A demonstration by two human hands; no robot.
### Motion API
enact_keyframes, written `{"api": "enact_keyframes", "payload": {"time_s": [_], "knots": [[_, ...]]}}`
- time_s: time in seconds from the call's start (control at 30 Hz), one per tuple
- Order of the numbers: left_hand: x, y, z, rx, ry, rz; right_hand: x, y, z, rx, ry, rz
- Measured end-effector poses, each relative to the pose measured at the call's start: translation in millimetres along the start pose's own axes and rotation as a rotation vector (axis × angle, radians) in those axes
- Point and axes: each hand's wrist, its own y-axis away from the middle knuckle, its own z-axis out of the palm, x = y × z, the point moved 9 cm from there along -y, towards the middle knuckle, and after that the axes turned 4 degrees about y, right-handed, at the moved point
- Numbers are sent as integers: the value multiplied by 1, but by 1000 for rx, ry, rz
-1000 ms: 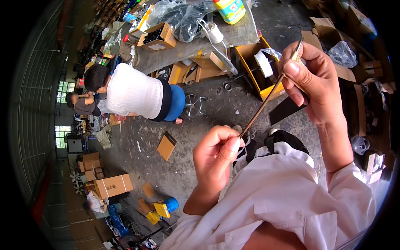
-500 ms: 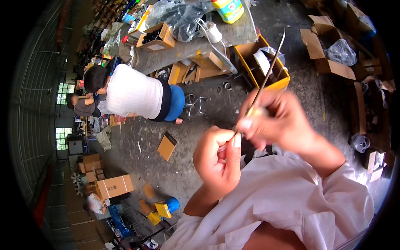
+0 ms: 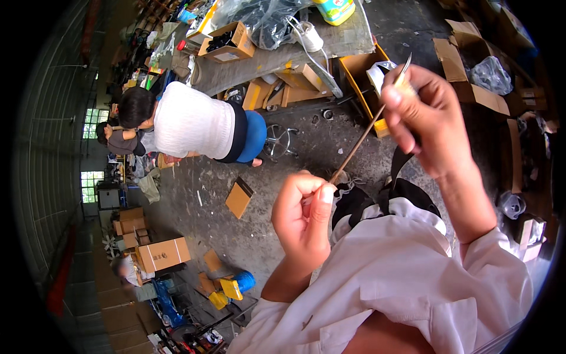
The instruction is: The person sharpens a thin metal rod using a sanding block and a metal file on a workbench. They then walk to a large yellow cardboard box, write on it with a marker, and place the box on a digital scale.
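Note:
Before my chest, a thin brown stick [image 3: 361, 143] slants up to the right between my hands. My left hand [image 3: 305, 215] pinches its lower end between thumb and forefinger, the other fingers curled in. Higher up, my right hand [image 3: 425, 115] is closed round the stick near its pale, pointed top end. Something small and yellowish shows at the right fingertips; blur hides what it is. A dark strap [image 3: 400, 165] hangs below my right hand.
Beyond my hands stands a workbench [image 3: 348, 44] with a carton of black parts [image 3: 227, 44] and plastic bags. A yellow-edged crate [image 3: 354, 76] is under its right end. A person in white [image 3: 191, 123] sits on a blue stool [image 3: 254, 134]. Opened boxes [image 3: 453, 62] are at right.
My right hand has slid up and away along the stick, from beside my left hand to near the tip. My left hand stays almost in place, still pinching the lower end.

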Motion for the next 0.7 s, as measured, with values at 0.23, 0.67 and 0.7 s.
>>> {"api": "enact_keyframes", "payload": {"time_s": [0.23, 0.67, 0.7], "knots": [[-32, -2, 7, -119, 502, -395, 6, 5, 11, -57, 31, 104], [-46, -6, 23, -190, 641, -568, -5, -7, -16, 32, -2, -17], [-40, -9, 25, -184, 540, -491, -2, -3, -10, 22, -57, 7]]}}
